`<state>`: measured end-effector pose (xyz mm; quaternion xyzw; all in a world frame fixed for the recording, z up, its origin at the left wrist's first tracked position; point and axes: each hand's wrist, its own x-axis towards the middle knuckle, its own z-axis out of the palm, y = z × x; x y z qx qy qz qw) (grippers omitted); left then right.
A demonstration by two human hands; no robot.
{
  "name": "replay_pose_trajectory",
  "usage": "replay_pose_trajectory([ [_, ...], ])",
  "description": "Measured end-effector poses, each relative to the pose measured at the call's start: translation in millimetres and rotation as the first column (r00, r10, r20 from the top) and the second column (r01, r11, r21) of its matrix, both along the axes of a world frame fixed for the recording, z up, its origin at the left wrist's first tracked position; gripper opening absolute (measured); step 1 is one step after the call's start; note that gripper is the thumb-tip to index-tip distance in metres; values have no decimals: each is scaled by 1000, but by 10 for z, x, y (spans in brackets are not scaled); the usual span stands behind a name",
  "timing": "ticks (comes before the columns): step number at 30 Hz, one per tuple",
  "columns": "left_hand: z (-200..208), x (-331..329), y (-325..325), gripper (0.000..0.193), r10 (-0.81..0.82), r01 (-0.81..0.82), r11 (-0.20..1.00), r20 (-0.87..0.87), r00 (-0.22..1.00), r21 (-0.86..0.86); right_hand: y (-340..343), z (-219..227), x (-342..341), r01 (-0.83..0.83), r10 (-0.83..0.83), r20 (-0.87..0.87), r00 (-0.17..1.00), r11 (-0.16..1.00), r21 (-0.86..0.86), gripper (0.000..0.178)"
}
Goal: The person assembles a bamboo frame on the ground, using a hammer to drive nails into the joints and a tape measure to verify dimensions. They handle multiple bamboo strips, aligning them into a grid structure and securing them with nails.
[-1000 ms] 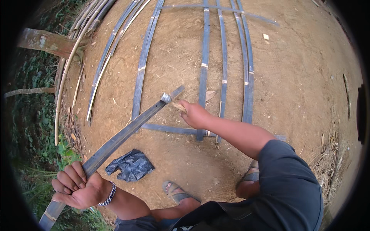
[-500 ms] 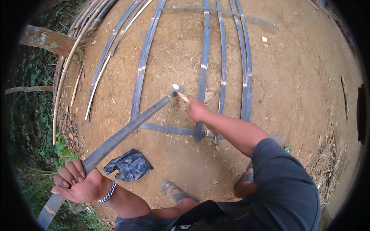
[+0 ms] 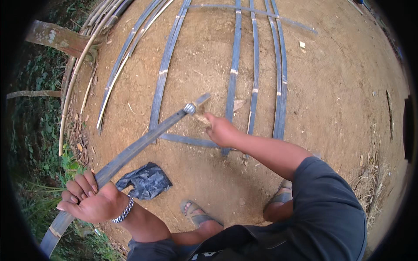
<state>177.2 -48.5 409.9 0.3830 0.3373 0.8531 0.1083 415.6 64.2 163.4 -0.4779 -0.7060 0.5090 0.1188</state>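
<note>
My left hand (image 3: 93,196), palm up at the lower left, has its fingers wrapped round a long dark grey split-bamboo strip (image 3: 141,145). That strip slants up and to the right toward the middle of the view. Near its far end, the shiny metal head of a hammer (image 3: 190,108) lies over the strip. My right hand (image 3: 222,130) is closed on the hammer's wooden handle. A short light-faced end piece (image 3: 202,99) shows just beyond the hammer head; whether it is joined to the strip is hidden.
Several long bamboo strips (image 3: 231,87) lie lengthwise on the dirt. A cross strip (image 3: 187,139) runs under their near ends, another (image 3: 257,13) crosses farther off. A black plastic bag (image 3: 146,180) lies near my feet. Poles and a tree trunk (image 3: 61,38) border the plants at left.
The hammer head has come down and left onto the strip, and the light end piece now shows past it. My left hand keeps its hold; the view has shifted slightly.
</note>
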Motion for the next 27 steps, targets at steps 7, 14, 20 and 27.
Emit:
replay_pose_trajectory([
  [7, -15, 99, 44, 47, 87, -86, 996, 51, 995, -15, -203, -348, -27, 210, -210, -17, 978, 977, 27, 50],
  [14, -29, 167, 3, 47, 25, -24, 999, 32, 999, -26, -211, -538, -11, 290, -290, 9, 957, 956, -40, 39],
  [20, -27, -14, 23, 45, -221, 222, 973, -21, 975, 68, 305, -246, 916, 400, -399, 35, 916, 914, -69, 55],
  [27, -283, 150, 324, 51, 302, -302, 953, 21, 953, 9, -7, -732, 3674, 348, -539, 572, 619, 840, 415, 55],
])
